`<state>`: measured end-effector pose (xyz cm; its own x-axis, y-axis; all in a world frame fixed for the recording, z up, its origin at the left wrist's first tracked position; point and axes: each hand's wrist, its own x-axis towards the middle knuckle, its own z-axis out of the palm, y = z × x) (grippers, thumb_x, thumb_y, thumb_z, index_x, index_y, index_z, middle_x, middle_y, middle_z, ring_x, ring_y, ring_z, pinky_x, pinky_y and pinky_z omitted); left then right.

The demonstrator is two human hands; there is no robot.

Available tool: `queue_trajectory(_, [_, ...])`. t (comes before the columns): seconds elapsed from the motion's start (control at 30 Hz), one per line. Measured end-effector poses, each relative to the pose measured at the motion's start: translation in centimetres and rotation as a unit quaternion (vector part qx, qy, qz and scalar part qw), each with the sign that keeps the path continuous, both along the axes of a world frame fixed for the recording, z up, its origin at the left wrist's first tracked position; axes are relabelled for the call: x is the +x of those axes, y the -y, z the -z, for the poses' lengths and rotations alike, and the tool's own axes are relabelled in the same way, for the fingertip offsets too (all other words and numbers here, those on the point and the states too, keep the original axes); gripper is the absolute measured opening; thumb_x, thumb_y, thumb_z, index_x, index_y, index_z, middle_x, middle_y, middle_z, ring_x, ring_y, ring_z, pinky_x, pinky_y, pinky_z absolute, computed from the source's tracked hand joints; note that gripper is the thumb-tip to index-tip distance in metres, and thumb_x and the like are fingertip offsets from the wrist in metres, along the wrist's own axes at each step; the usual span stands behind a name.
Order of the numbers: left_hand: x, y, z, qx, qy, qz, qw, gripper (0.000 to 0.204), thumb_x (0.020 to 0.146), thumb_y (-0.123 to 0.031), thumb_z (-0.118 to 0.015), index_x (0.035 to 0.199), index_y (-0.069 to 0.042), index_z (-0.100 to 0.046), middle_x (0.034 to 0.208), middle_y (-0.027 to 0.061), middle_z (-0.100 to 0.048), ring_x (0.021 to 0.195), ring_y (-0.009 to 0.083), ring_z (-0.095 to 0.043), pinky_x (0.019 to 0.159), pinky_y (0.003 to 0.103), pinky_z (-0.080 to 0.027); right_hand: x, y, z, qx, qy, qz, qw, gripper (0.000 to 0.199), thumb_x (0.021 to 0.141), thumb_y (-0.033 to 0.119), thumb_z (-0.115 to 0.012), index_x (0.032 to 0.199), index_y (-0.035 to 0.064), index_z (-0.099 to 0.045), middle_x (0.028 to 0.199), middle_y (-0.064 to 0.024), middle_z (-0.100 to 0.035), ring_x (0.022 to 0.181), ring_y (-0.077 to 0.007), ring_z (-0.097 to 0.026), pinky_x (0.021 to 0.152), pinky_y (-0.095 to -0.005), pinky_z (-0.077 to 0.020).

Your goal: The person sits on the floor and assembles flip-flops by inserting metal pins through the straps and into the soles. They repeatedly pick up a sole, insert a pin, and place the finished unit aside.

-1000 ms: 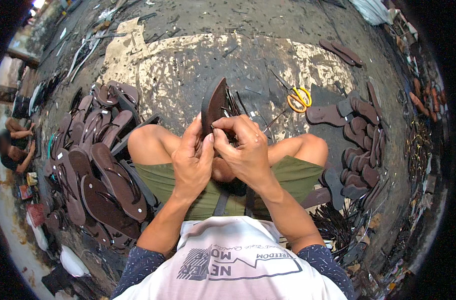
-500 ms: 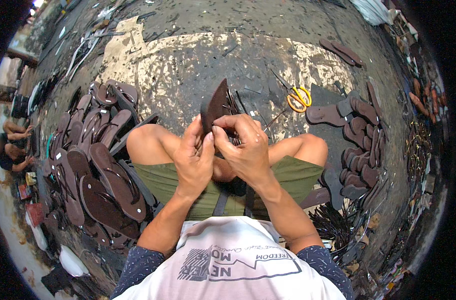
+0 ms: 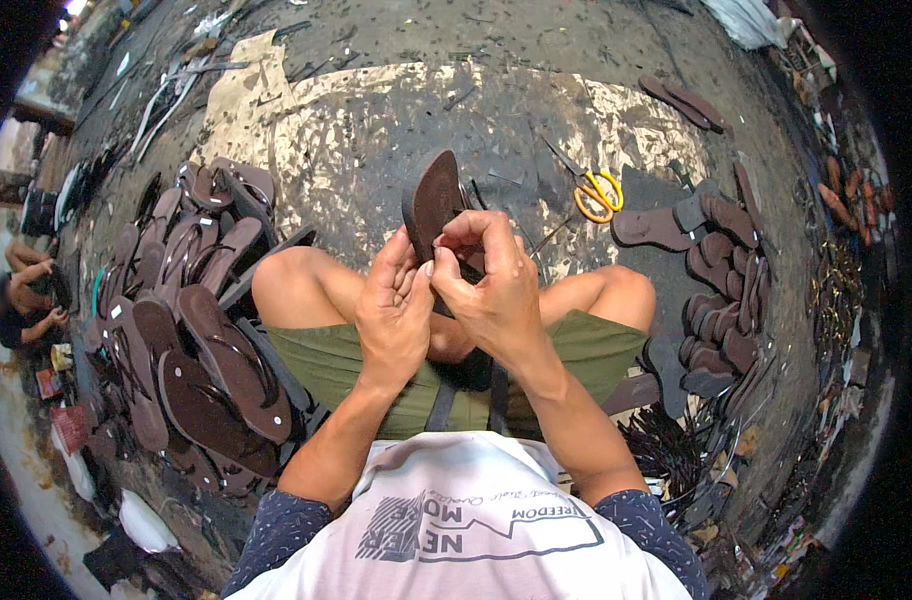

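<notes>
I sit cross-legged on the floor and hold a dark brown sandal sole (image 3: 431, 200) upright in front of my knees. My left hand (image 3: 394, 310) grips its lower edge from the left. My right hand (image 3: 491, 280) closes over it from the right, fingertips pinching at a dark strap near the sole's middle. The lower part of the sole is hidden behind both hands. Two dark straps hang down over my lap beneath my wrists.
A big pile of finished brown sandals (image 3: 191, 330) lies at my left. Loose soles (image 3: 716, 270) are stacked at my right, with a heap of black straps (image 3: 676, 450) near my right hip. Yellow-handled scissors (image 3: 598, 192) lie on the stained floor ahead. Another person's arms (image 3: 26, 290) show at far left.
Both hands have stayed on the sole; my fingers shifted slightly at the strap. The sole remains upright in the same place.
</notes>
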<state>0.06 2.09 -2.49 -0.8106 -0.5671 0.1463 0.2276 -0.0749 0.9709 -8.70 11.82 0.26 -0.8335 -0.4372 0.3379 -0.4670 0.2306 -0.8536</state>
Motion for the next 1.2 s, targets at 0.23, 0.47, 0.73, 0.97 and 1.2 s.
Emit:
queue_trajectory(0.23, [-0.3, 1.2, 0.0, 0.120, 0.025, -0.001, 0.992, 0.052, 0.101, 0.003, -0.058, 0.150, 0.004, -0.040, 0.139, 0.0158, -0.059, 0.124, 0.0203, -0.060, 0.106, 0.035, -0.050, 0.2, 0.2, 0.4, -0.083, 0.082, -0.007, 0.993, 0.041, 0.080, 0.012, -0.082, 0.113, 0.0042, -0.059, 0.118, -0.0171, -0.063, 0.101, -0.0328, -0.064, 0.093, -0.0439, -0.0490])
queue_trajectory(0.47, [-0.6, 2.9, 0.1, 0.372, -0.044, -0.066, 0.925, 0.035, 0.100, -0.006, -0.060, 0.135, -0.006, -0.055, 0.119, 0.0070, -0.067, 0.104, 0.0151, -0.065, 0.090, 0.037, -0.058, -0.2, -3.3, 4.3, 0.001, 0.043, 0.048, 0.998, 0.037, 0.081, 0.015, -0.082, 0.115, 0.0057, -0.069, 0.143, -0.0196, -0.056, 0.127, -0.0351, -0.055, 0.107, -0.0442, -0.0442])
queue_trajectory(0.73, [4.0, 7.3, 1.8, -0.271, 0.155, 0.013, 0.950, 0.037, 0.091, 0.005, -0.063, 0.128, 0.003, -0.056, 0.119, 0.0078, -0.066, 0.100, 0.0153, -0.066, 0.090, 0.031, -0.054, -4.1, -5.8, 3.2, -0.012, -0.028, 0.016, 0.999, 0.014, 0.083, 0.009, -0.075, 0.095, 0.0028, -0.068, 0.121, -0.0147, -0.069, 0.112, -0.0319, -0.064, 0.097, -0.0409, -0.0488])
queue_trajectory(0.97, [5.1, 9.6, 1.7, -0.234, 0.120, 0.079, 0.962, 0.060, 0.083, -0.009, -0.075, 0.137, 0.003, -0.051, 0.131, 0.0121, -0.061, 0.119, 0.0238, -0.061, 0.103, 0.035, -0.048, -5.5, -6.2, 2.4, -0.009, -0.055, -0.031, 0.998, 0.013, 0.085, 0.008, -0.074, 0.088, 0.0023, -0.063, 0.115, -0.0141, -0.072, 0.103, -0.0286, -0.066, 0.091, -0.0389, -0.0507])
queue_trajectory(1.2, [3.6, 12.1, -2.8, -0.426, 0.094, 0.206, 0.876, 0.056, 0.084, -0.021, -0.081, 0.129, 0.000, -0.056, 0.121, 0.0102, -0.065, 0.105, 0.0224, -0.065, 0.090, 0.037, -0.054, -6.0, -6.8, 1.3, -0.074, -0.060, 0.024, 0.995, 0.010, 0.089, 0.006, -0.069, 0.086, 0.0013, -0.061, 0.108, -0.0145, -0.075, 0.091, -0.0246, -0.067, 0.080, -0.0358, -0.0523])
